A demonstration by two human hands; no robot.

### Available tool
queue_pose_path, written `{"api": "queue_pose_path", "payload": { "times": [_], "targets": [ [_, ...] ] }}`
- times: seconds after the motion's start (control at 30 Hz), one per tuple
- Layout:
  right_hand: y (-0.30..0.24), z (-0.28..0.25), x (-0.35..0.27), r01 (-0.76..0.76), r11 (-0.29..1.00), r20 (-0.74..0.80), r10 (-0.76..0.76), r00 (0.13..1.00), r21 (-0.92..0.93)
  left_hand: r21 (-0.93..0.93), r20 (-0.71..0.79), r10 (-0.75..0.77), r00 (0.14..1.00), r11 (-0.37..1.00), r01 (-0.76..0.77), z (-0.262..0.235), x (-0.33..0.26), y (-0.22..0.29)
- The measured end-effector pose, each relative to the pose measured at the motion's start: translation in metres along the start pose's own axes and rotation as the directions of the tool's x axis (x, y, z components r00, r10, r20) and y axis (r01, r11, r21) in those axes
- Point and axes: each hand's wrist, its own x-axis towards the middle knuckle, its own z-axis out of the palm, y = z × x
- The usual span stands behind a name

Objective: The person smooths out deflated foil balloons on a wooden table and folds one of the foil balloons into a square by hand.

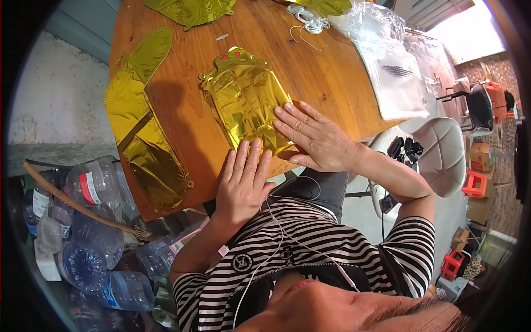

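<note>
A deflated gold foil balloon (249,97), folded into a rough rectangle, lies on the wooden table (337,83) in front of me. Two red spots and a small white tab show at its far end, and loops of foil stick out along its left edge. My left hand (243,180) lies flat with straight fingers on the near edge of the foil. Across the right edge rests my right hand (318,138), palm down with its fingers apart. Neither hand grips anything.
More gold foil balloons lie along the left edge (149,122) and far side (191,11). White string (310,22) and clear plastic bags (395,74) are at the far right. Empty bottles (91,238) fill the lower left; a pale chair (440,155) stands right.
</note>
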Motion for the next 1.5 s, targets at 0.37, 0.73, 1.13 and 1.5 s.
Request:
{"api": "queue_pose_path", "payload": {
  "times": [0.37, 0.73, 1.13, 1.5],
  "targets": [
    [0.001, -0.002, 0.003, 0.005, 1.0, 0.03, -0.006, 1.0, 0.023, -0.074, 0.023, -0.008, 1.0, 0.997, 0.009, -0.009, 0.003, 0.001],
    [-0.002, 0.0, 0.003, -0.022, 0.999, 0.023, 0.022, 0.999, 0.026, -0.025, -0.027, -0.055, 0.998, 0.998, 0.055, -0.016, 0.058, -0.021],
    [0.021, -0.007, 0.005, 0.029, 0.99, -0.053, -0.022, 0.998, 0.141, -0.027, 0.035, -0.093, 0.995, 0.995, 0.094, -0.007, 0.061, -0.026],
    [0.036, -0.011, -0.007, -0.159, 0.981, -0.242, 0.182, 0.953, 0.114, -0.105, 0.061, -0.078, 0.995, 0.991, 0.084, -0.011, 0.061, -0.025]
  ]
}}
